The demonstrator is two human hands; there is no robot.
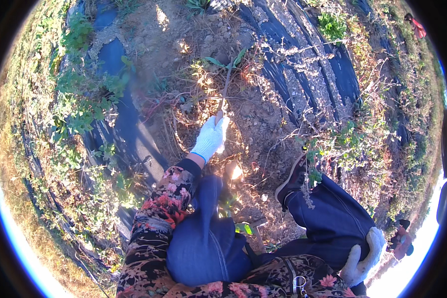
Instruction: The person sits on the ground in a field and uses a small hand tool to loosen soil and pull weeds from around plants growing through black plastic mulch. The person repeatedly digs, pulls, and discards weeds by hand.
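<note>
My left hand [209,138], in a white knit glove, is closed around the wooden handle of a hand tool [225,87]. Its thin metal shank points away from me over dry soil and tangled stems. The tool's far end is near a small green-leaved plant [239,59], and its shape there is hard to make out. My right hand [369,253], also gloved in white, rests on my bent right leg [331,212], thumb apart from the fingers, holding nothing visible. A round pale object [234,170] lies sunlit on the soil between my legs.
Black plastic mulch film [115,100] covers the bed on the left. More soil-covered film [283,70] lies to the right. Leafy weeds [78,111] and dry stalks border both sides. One person [418,28] is far off at upper right, another [400,241] at lower right.
</note>
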